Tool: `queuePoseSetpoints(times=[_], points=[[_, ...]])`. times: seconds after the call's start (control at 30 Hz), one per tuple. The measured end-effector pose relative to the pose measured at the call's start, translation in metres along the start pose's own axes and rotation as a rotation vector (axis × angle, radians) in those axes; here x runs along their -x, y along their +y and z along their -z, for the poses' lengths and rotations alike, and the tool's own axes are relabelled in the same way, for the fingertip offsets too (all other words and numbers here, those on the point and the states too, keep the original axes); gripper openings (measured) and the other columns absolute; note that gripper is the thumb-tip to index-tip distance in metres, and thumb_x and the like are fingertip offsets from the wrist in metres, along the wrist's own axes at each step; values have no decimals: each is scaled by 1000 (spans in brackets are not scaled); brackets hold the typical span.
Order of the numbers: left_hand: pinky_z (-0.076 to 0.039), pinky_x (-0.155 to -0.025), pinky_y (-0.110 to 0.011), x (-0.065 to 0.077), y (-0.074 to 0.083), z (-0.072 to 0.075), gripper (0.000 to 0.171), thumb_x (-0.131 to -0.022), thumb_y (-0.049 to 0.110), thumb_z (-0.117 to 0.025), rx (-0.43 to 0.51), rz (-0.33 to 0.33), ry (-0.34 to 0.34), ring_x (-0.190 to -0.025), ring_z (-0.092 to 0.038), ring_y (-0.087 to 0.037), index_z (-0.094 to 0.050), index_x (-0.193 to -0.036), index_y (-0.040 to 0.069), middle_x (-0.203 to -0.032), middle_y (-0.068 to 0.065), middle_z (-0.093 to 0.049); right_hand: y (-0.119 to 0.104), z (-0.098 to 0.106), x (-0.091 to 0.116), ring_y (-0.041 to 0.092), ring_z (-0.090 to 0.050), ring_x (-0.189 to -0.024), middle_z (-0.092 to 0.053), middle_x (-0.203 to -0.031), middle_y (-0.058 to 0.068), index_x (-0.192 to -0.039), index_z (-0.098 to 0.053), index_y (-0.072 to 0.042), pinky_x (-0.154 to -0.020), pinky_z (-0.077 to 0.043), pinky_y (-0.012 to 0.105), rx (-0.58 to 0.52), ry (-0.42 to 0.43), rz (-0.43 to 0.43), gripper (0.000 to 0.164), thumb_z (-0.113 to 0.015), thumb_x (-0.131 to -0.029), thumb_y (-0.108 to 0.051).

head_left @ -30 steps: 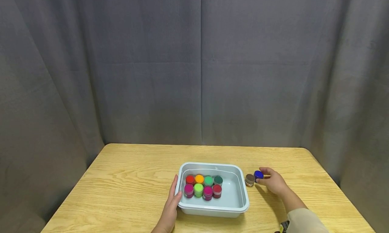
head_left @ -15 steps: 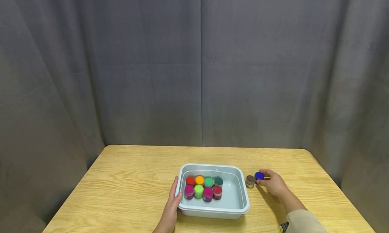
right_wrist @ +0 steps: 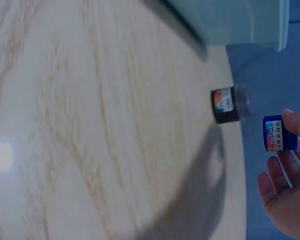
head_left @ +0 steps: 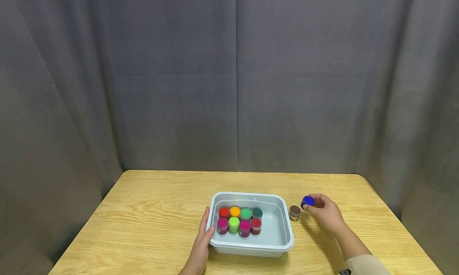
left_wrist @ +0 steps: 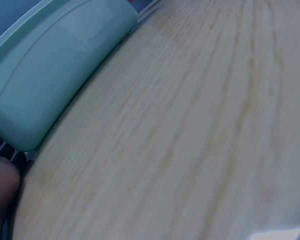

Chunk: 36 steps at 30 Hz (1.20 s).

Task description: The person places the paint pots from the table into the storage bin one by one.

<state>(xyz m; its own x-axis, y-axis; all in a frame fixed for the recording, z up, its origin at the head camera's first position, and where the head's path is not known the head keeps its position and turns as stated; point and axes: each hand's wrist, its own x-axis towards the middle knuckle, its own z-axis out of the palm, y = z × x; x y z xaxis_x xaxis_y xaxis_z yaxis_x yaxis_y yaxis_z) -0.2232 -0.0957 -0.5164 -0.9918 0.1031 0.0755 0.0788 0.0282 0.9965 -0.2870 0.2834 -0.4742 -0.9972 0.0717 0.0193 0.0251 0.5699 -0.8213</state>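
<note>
My right hand (head_left: 328,216) pinches a small paint jar with a blue lid (head_left: 307,202) between thumb and fingers. In the right wrist view this blue paint jar (right_wrist: 274,133) is raised off the table, its label showing. A brown paint jar (head_left: 295,213) stands on the table just left of it. My left hand (head_left: 200,243) grips the left side of a pale blue-grey plastic tub (head_left: 251,249), thumb at the rim near the front corner. Inside the tub, two rows of paint jars stand upright, among them a red one (head_left: 224,212) and a lime green one (head_left: 234,224).
The tub stands on a wooden table (head_left: 143,219), its right end bare inside. Grey curtains (head_left: 179,87) hang behind the table and at both sides. The brown jar is close to the tub's right wall.
My right hand has lifted the blue paint jar up off the table, tilting it and parting it from the brown one. My left hand and the tub have stayed in place.
</note>
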Motion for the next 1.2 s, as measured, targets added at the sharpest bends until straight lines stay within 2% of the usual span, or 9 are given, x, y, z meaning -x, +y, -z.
queuePoseSetpoints(times=[0.1,0.27,0.37,0.57,0.83,1.0,1.2], points=[[2,-113,-73,0,0,0,62,-104,30,-34,2,-4,-1,-150,2,-46,-9,-159,17,-166,-15,-3,-10,1,4,38,-58,-117,-56,-130,26,-134,-48,5,-89,-57,38,-14,-3,15,58,-69,-91,-30],[2,-114,-72,1,0,1,62,-104,31,-34,0,-8,-4,-150,3,-45,-8,-159,16,-166,-15,-3,-29,-1,10,45,-54,-124,-55,-132,28,-132,-48,6,-96,-55,46,-31,-14,44,56,-70,-91,-26],[2,-114,-73,1,-1,1,62,-104,31,-35,4,-2,-2,-151,3,-45,-9,-159,17,-166,-14,-3,-38,-3,14,43,-56,-123,-57,-132,28,-131,-47,5,-98,-53,47,-56,-31,58,54,-70,-91,-23],[2,-114,-72,0,-2,1,61,-104,31,-35,9,5,-4,-151,3,-44,-9,-159,20,-166,-13,-3,-56,-11,20,33,-62,-116,-59,-129,24,-128,-47,2,-94,-55,42,-134,-63,75,50,-71,-90,-19],[1,-114,-72,0,-1,0,61,-104,31,-34,-13,-6,0,-151,1,-44,-10,-159,19,-166,-12,-4,-77,-25,26,33,-60,-119,-63,-123,17,-126,-52,-1,-95,-56,40,-190,-83,104,47,-74,-88,-19],[1,-114,-72,-1,-1,0,61,-104,30,-33,-8,-10,-6,-151,2,-44,-9,-159,19,-166,-13,-4,-86,-36,29,26,-63,-110,-66,-118,14,-125,-56,-3,-86,-59,35,-225,-111,107,47,-76,-86,-20],[1,-114,-72,0,-1,0,61,-105,31,-32,-17,-11,-9,-151,2,-44,-8,-159,19,-166,-13,-3,-97,-50,33,21,-63,-108,-67,-118,12,-125,-58,-3,-87,-58,31,-262,-155,110,47,-77,-84,-17]])
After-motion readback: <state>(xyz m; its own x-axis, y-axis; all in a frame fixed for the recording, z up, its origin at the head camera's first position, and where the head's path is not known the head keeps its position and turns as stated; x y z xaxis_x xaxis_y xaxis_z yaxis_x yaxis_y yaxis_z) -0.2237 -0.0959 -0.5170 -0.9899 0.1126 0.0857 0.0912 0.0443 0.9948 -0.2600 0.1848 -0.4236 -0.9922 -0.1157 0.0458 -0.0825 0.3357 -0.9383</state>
